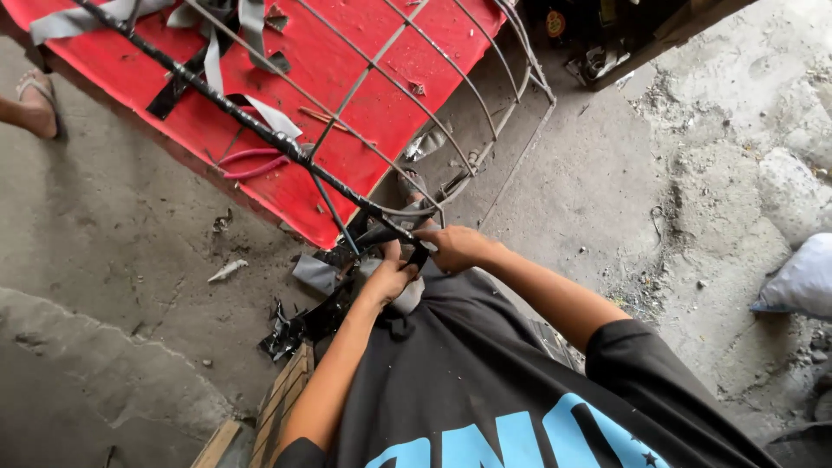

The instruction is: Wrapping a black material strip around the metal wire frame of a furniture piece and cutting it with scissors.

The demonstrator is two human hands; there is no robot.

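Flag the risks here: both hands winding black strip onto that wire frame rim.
1. Bare wire ends: the left hand and right hand work unprotected at the wire frame rim, where rods cross; a slip could likely scratch fingers.
2. The black strip looks pulled tight; if it snaps or slips, the wrap may loosen.
3. Cut scraps lie on the concrete floor near a sandalled foot: possible trip hazard.

Left grip [387,279] and right grip [452,246] seemingly clenched, forearms converging.
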